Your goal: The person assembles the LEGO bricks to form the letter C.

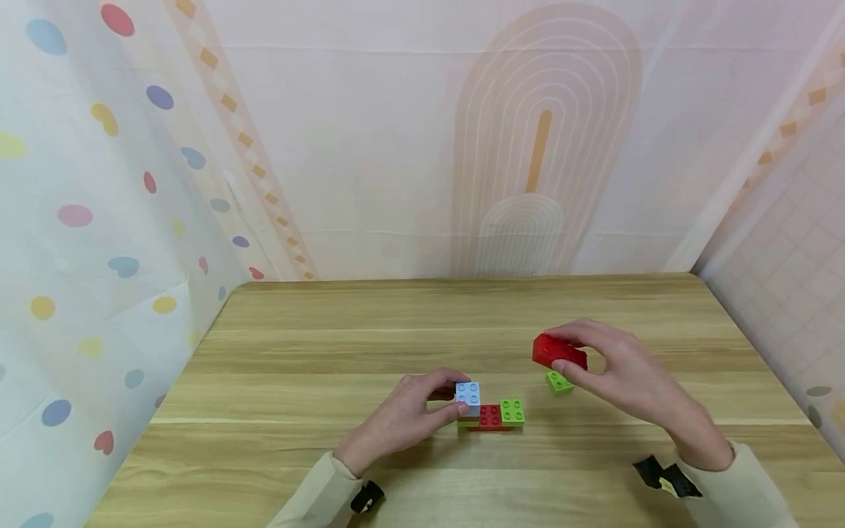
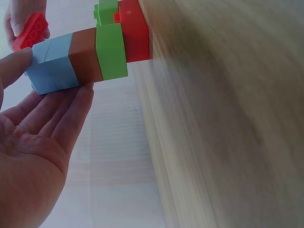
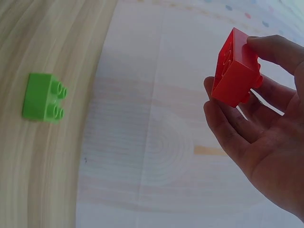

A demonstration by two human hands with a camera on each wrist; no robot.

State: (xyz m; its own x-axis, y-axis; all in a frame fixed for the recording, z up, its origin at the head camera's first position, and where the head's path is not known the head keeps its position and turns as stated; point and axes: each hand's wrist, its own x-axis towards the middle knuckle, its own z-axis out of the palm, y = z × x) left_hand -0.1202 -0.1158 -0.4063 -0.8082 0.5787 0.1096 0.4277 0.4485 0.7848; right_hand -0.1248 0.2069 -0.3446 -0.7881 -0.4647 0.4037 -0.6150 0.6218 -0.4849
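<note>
My left hand (image 1: 412, 412) pinches the light blue bricks (image 1: 468, 392) at the left end of a small toy-brick build. In the left wrist view, two light blue bricks (image 2: 53, 64) sit on a brown brick (image 2: 85, 54), over a green brick (image 2: 111, 50) and a red brick (image 2: 136, 33) at the bottom. Red studs (image 1: 490, 415) show mid-build, with a raised green brick (image 1: 511, 411) at its right end. Above the table, my right hand (image 1: 617, 374) grips a red brick (image 3: 237, 69) between thumb and fingers, its hollow underside partly visible.
A loose green brick (image 1: 559, 382) with studs up lies on the wooden table (image 1: 370, 323), just below the red brick in the head view. Patterned cloth (image 1: 363, 147) hangs behind the table and along both sides.
</note>
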